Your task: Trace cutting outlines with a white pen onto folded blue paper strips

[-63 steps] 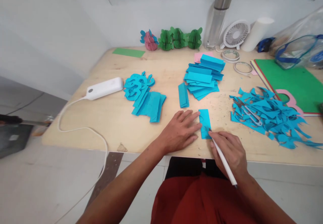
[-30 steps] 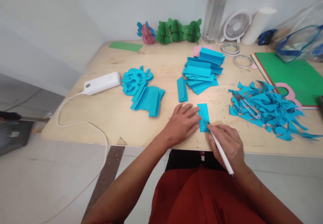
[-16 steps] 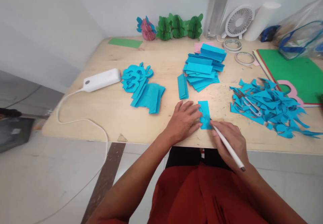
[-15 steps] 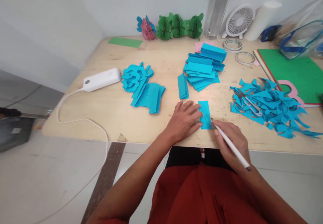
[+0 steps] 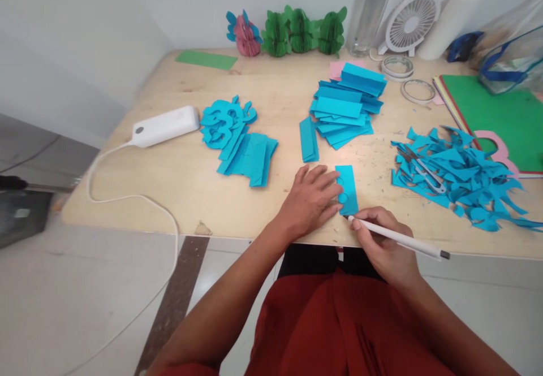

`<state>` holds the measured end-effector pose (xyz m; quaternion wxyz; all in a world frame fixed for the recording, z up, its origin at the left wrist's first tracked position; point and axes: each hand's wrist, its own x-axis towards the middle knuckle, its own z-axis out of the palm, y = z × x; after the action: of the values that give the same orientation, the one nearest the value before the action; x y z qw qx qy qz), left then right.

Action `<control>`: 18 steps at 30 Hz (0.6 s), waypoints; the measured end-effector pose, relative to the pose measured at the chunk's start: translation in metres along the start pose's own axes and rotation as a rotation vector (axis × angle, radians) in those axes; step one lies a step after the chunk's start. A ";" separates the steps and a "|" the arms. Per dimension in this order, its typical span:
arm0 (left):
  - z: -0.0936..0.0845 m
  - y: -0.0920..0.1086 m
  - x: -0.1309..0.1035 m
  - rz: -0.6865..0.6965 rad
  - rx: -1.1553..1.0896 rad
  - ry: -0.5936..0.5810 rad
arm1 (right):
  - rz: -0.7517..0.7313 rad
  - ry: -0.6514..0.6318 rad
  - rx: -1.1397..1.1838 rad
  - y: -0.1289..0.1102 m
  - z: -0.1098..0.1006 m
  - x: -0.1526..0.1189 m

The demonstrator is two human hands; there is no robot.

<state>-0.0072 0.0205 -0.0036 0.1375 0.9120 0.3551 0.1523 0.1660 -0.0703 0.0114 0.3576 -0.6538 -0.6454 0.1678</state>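
Moved since earlier: white pen (image 5: 399, 237) swung from a steep slant to a flatter one; its tip went from the right edge of the blue strip (image 5: 349, 190) to the strip's lower edge. Right hand (image 5: 386, 249) turned with it; left hand (image 5: 311, 201) about the same spot.
Left hand: flat, palm down, fingers a bit spread, gripping nothing; fingertips rest on strip's left side.
Right hand: curled, pen pinched between thumb and fingers; tip on paper or wood, can't tell.
Blue strip: near front edge of tabletop (image 5: 156, 195), about midway along; curved lines drawn on it.
Behind strip: single folded piece (image 5: 309, 138), then folded blue stack (image 5: 339, 107) toward back edge.
Left of hands: blue cut-outs (image 5: 224, 121) touching more folded blue paper (image 5: 254, 155); white device (image 5: 165, 126) near left edge, cable hanging over front edge.
Right of hands: blue scraps (image 5: 462, 178), small scissors (image 5: 440, 189) lying on them.
Back edge: pink paper figure (image 5: 246, 37), green paper figures (image 5: 299, 31), fan (image 5: 410, 22).
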 end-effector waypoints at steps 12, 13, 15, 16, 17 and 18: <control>-0.001 0.000 0.000 0.000 -0.012 0.000 | -0.110 0.072 -0.063 0.000 0.008 0.001; 0.000 0.000 0.000 0.000 -0.014 0.001 | -0.114 0.073 -0.063 0.000 0.008 0.001; -0.001 0.000 0.000 -0.001 -0.015 -0.001 | -0.131 0.077 -0.068 0.000 0.008 0.002; -0.001 0.000 0.000 -0.002 -0.016 -0.004 | -0.140 0.076 -0.073 0.000 0.008 0.002; -0.001 0.000 0.000 -0.003 -0.015 -0.007 | -0.150 0.075 -0.077 0.000 0.008 0.002; -0.001 0.000 0.000 -0.004 -0.014 -0.010 | -0.160 0.072 -0.080 0.000 0.008 0.002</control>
<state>-0.0075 0.0205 -0.0025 0.1460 0.9111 0.3552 0.1498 0.1606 -0.0660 0.0064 0.3663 -0.6196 -0.6884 0.0892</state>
